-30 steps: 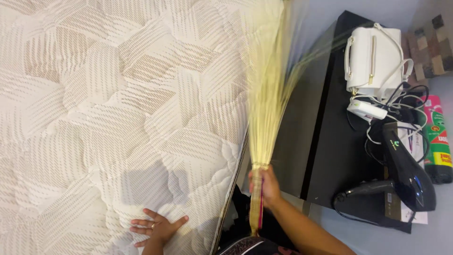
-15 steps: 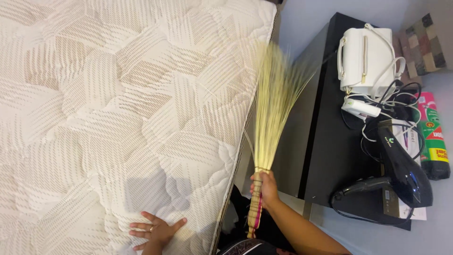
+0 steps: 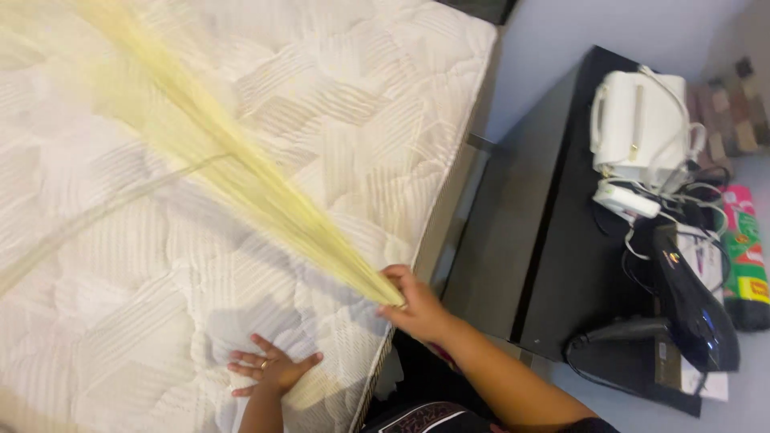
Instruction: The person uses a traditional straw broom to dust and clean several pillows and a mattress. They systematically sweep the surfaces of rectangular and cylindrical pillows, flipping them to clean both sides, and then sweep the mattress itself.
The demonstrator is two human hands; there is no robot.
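Quilted white mattress (image 3: 241, 200) fills most of the view, bare of sheets, with a black bedside table (image 3: 553, 240) just beside its right edge. The right hand (image 3: 417, 309) is clenched around the bound end of a pale yellow straw broom (image 3: 241, 180), whose bristles fan out, blurred, up and to the left across the mattress top. The left hand (image 3: 273, 369) lies flat and open on the mattress near its lower edge, grasping nothing (a ring shows on one finger). By the look of it, a sweep across the mattress surface is under way. On the table sit a white handbag (image 3: 642, 128), a black hair dryer (image 3: 690, 309) and tangled white cables (image 3: 682, 212).
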